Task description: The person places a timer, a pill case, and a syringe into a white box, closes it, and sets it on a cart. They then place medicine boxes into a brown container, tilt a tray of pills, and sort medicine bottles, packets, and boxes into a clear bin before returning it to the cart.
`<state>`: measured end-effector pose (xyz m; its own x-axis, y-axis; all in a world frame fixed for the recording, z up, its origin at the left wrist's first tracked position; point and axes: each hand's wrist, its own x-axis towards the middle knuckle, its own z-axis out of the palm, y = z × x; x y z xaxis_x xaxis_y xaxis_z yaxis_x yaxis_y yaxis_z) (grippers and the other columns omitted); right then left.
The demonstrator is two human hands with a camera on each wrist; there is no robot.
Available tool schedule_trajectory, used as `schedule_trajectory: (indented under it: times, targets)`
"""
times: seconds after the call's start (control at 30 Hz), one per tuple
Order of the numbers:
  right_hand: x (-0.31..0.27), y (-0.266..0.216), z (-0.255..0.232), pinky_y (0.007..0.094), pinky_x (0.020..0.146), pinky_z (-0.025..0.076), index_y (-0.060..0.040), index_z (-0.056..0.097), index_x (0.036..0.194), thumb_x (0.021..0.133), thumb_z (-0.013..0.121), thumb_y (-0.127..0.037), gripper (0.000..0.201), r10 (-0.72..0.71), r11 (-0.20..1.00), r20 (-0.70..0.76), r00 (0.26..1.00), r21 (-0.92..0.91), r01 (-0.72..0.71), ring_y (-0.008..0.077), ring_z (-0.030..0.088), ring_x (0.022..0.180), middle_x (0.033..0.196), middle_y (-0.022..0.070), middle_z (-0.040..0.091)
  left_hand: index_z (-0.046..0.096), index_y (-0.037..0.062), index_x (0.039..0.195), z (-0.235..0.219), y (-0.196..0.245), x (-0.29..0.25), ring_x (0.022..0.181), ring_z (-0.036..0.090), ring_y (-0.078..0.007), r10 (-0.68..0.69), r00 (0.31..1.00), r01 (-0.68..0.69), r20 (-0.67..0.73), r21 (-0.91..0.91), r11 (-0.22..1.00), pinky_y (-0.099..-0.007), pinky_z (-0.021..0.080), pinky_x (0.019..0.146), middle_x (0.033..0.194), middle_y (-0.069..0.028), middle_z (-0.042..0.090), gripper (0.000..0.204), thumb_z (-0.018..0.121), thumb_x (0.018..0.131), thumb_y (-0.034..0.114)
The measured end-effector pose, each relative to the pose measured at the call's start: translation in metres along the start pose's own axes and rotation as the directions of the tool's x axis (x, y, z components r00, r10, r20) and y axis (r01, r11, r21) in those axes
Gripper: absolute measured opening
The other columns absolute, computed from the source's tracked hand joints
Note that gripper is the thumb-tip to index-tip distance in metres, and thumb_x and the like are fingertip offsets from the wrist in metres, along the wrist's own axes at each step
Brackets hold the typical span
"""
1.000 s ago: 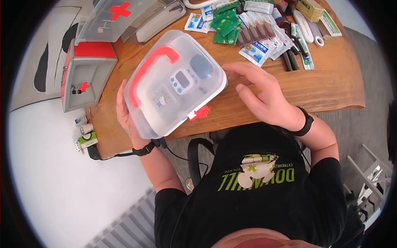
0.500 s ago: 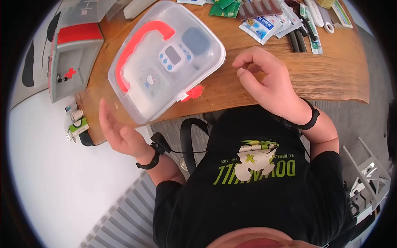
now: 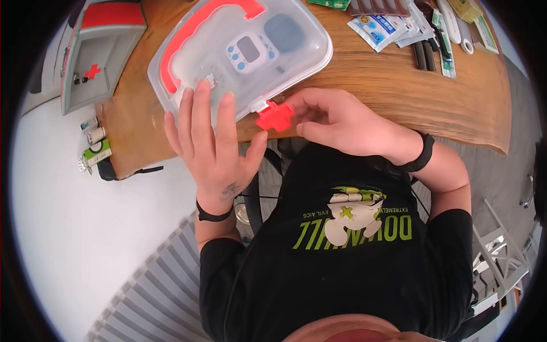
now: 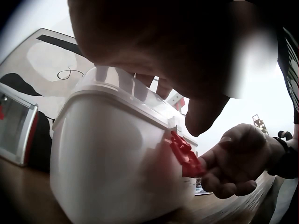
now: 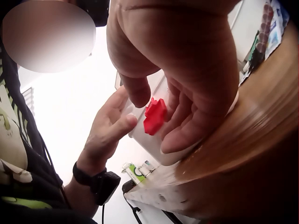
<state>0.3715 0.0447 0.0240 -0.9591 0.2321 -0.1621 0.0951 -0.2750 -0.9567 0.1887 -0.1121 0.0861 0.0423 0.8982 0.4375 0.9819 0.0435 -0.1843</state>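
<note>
the translucent white plastic first-aid box with the red carrying handle (image 3: 239, 51) sat on the near edge of the brown wooden table (image 3: 387, 97), its lid closed over a small white device with blue buttons (image 3: 249, 51) and a dark rounded item (image 3: 284, 33) that showed through the plastic. the left hand (image 3: 211, 139) lay flat on the near part of the lid, fingers straight and spread, pressing down and gripping nothing. the right hand (image 3: 336, 122) was at the front of the box, where its thumb and curled fingers pinched the red cross-shaped plastic latch (image 3: 274, 115); the right wrist view showed the latch (image 5: 154, 115) caught between thumb and fingers, and the left wrist view showed it (image 4: 184, 154) standing out from the front wall of the box with the fingertips on it. whether the latch was snapped home or lifted could not be told.

farther back on the table, well apart from the hands, lay white and blue medicine sachets (image 3: 379, 25) and dark narrow tubes (image 3: 424, 54). a grey metal cabinet with a small red cross (image 3: 94, 57) stood to the left of the table, and small bottles with a green box (image 3: 94, 151) sat below it by the table's corner.
</note>
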Motion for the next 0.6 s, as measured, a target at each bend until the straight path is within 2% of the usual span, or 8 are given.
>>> schedule_trajectory:
  times: [0.1, 0.2, 0.3, 0.33, 0.43, 0.5, 0.6]
  targets:
    - [-0.007, -0.007, 0.003, 0.0311, 0.090, 0.055, 0.0016, 0.061, 0.127, 0.095, 0.061, -0.005, 0.033, 0.016, 0.992, 0.047, 0.999, 0.121, -0.021, 0.0158, 0.068, 0.102, 0.114, 0.0095, 0.071, 0.052, 0.0026, 0.141, 0.001, -0.004, -0.007, 0.137, 0.049, -0.0427, 0.040, 0.999, -0.041, -0.038, -0.046, 0.998, -0.0578, 0.026, 0.117, 0.146, -0.0242, 0.052, 0.066, 0.067, 0.089, 0.041]
    - [-0.010, -0.015, 0.010, 0.0291, 0.092, 0.054, 0.0024, 0.064, 0.122, 0.097, 0.060, -0.004, 0.025, -0.033, 0.953, 0.034, 0.999, 0.302, 0.021, 0.0138, 0.067, 0.103, 0.111, 0.0087, 0.072, 0.053, 0.0026, 0.139, 0.000, -0.003, -0.009, 0.135, 0.051, -0.0425, 0.048, 0.998, -0.052, -0.051, -0.079, 0.996, -0.0569, 0.025, 0.118, 0.144, -0.0242, 0.055, 0.062, 0.065, 0.092, 0.042]
    - [-0.010, -0.025, 0.013, 0.0265, 0.087, 0.054, 0.0031, 0.065, 0.118, 0.099, 0.061, -0.004, 0.021, -0.054, 0.950, -0.003, 0.999, 0.306, 0.053, 0.0106, 0.066, 0.098, 0.106, 0.0073, 0.072, 0.054, 0.0021, 0.137, -0.002, 0.000, -0.007, 0.133, 0.054, -0.0422, 0.012, 0.997, -0.023, -0.080, -0.135, 0.991, -0.0552, 0.026, 0.118, 0.140, -0.0239, 0.058, 0.059, 0.062, 0.095, 0.044]
    - [-0.009, -0.025, 0.013, 0.0257, 0.085, 0.054, 0.0031, 0.065, 0.118, 0.099, 0.061, -0.004, 0.021, -0.060, 0.965, -0.015, 0.998, 0.255, 0.062, 0.0094, 0.065, 0.096, 0.105, 0.0067, 0.072, 0.054, 0.0019, 0.136, -0.001, 0.002, -0.007, 0.132, 0.055, -0.0421, -0.002, 0.996, -0.013, -0.094, -0.161, 0.987, -0.0545, 0.027, 0.118, 0.139, -0.0238, 0.059, 0.058, 0.062, 0.096, 0.044]
    - [-0.006, -0.020, 0.014, 0.0237, 0.079, 0.053, 0.0029, 0.065, 0.118, 0.099, 0.062, -0.005, 0.021, -0.091, 0.984, -0.054, 0.994, 0.151, 0.099, 0.0063, 0.064, 0.089, 0.102, 0.0052, 0.071, 0.068, 0.0079, 0.120, 0.017, 0.002, -0.008, 0.125, 0.060, -0.0363, -0.115, 0.958, 0.042, -0.264, -0.266, 0.963, -0.0514, 0.024, 0.119, 0.132, -0.0169, 0.066, 0.043, 0.061, 0.096, 0.043]
    - [-0.006, -0.018, 0.016, 0.0229, 0.075, 0.053, 0.0026, 0.066, 0.117, 0.099, 0.062, -0.006, 0.021, -0.115, 0.981, -0.082, 0.990, 0.146, 0.126, 0.0053, 0.063, 0.085, 0.101, 0.0045, 0.071, 0.069, 0.0081, 0.118, 0.018, 0.006, -0.006, 0.123, 0.060, -0.0351, -0.149, 0.950, 0.072, -0.276, -0.269, 0.961, -0.0503, 0.024, 0.118, 0.129, -0.0152, 0.068, 0.039, 0.064, 0.096, 0.040]
    - [-0.004, -0.017, 0.012, 0.0230, 0.075, 0.053, 0.0025, 0.066, 0.116, 0.099, 0.063, -0.007, 0.020, -0.084, 0.995, -0.126, 0.989, 0.036, 0.089, 0.0053, 0.063, 0.086, 0.100, 0.0043, 0.070, 0.071, 0.0091, 0.115, 0.019, 0.013, -0.001, 0.121, 0.062, -0.0334, -0.224, 0.930, 0.140, -0.292, -0.283, 0.949, -0.0491, 0.025, 0.118, 0.127, -0.0129, 0.069, 0.034, 0.067, 0.094, 0.036]
